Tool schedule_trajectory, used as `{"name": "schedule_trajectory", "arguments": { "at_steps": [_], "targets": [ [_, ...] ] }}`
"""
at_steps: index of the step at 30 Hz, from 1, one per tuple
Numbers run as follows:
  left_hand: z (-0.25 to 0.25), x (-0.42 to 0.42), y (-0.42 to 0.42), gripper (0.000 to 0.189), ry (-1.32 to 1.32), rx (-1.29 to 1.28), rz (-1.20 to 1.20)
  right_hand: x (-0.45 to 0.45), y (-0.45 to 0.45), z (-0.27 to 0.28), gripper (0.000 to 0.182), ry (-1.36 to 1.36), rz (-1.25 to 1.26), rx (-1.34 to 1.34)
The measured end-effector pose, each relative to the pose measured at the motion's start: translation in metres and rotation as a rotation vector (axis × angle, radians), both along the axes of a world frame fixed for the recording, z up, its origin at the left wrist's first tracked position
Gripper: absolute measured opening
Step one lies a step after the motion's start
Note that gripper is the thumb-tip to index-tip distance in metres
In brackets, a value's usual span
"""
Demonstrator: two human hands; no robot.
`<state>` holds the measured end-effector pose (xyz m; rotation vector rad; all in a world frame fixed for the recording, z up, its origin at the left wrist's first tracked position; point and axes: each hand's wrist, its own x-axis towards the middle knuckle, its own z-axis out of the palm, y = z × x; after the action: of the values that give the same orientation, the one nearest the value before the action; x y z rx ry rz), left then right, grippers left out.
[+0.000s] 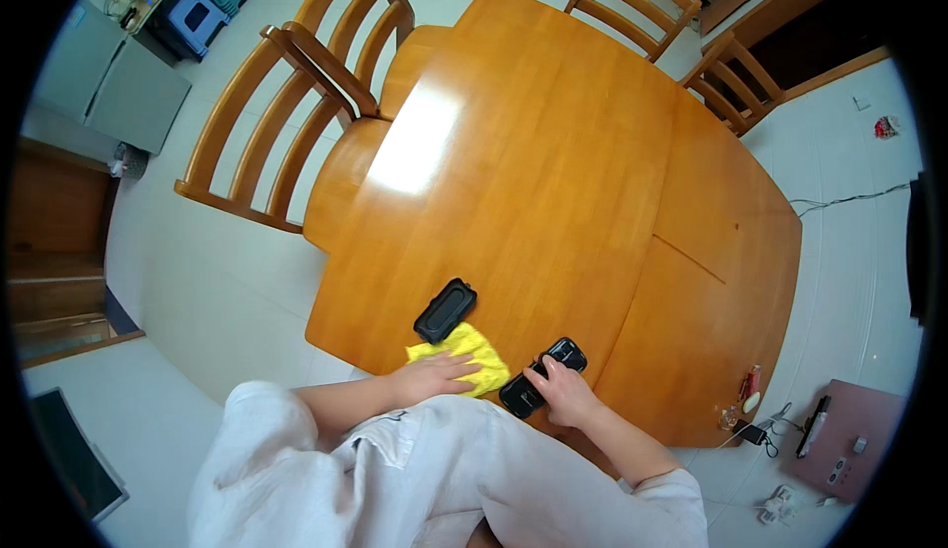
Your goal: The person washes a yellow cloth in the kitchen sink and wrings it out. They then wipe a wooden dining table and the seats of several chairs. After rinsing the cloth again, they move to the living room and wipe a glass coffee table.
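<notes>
Palm down, my left hand [433, 378] lies on a crumpled yellow cloth [485, 359], its fingers extended; I see no grip on the cloth. My right hand [564, 396] grasps the middle of a glossy black oblong case [524, 394] at the table's near edge. It bears light writing, and its far end shows beyond my fingers. What the case is for cannot be told. A second black oblong piece [446, 309], like a shallow tray with a raised rim, lies just beyond the cloth, touching or nearly touching it.
The wooden table [548, 148] has a seam and a short slot at right. Wooden chairs [252, 133] stand along its left side, others [629, 4] at the far end. Small items [749, 392], a black adapter [749, 432] and cables sit at the right corner.
</notes>
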<state>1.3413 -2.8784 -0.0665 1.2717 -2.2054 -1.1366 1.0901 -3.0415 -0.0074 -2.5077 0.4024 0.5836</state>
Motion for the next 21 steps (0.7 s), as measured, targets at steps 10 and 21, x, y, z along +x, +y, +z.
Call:
{"name": "schedule_trajectory", "arguments": {
  "at_steps": [10,21],
  "targets": [
    [0.015,0.100,0.046,0.047,-0.107,0.085,-0.130,0.194,0.014,-0.014,0.055,-0.407,-0.148,0.025],
    [-0.030,0.103,-0.104,0.045,0.054,-0.277,-0.458,0.156,0.025,0.008,0.057,-0.256,-1.060,-0.386]
  ]
}}
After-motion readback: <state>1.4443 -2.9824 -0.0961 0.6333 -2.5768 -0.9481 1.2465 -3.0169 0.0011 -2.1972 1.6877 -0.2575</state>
